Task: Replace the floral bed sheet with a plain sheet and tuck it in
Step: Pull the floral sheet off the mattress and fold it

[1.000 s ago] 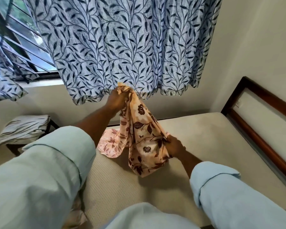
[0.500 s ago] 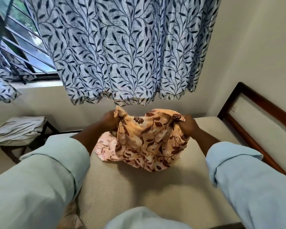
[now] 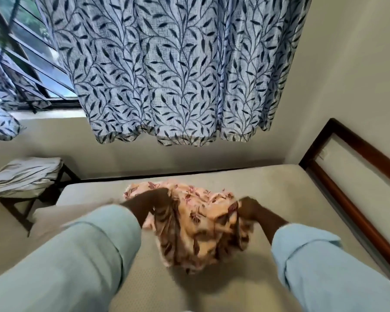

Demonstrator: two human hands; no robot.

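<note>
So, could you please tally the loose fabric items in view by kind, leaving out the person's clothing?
Curtains: 2
Floral sheet: 1
Pale folded bundle: 1
Total: 4

The bunched orange floral bed sheet [image 3: 200,233] fills the centre of the frame between the left hand [image 3: 153,199] and right hand [image 3: 250,208]. Bare beige mattress [image 3: 279,190] lies open at centre right and lower centre. A dark wooden bed rail [image 3: 358,221] walls the right edge. The blue leaf-print curtain [image 3: 167,75] overhangs the far side, and a dark stand bearing folded pale cloth [image 3: 25,176] blocks the left.
</note>
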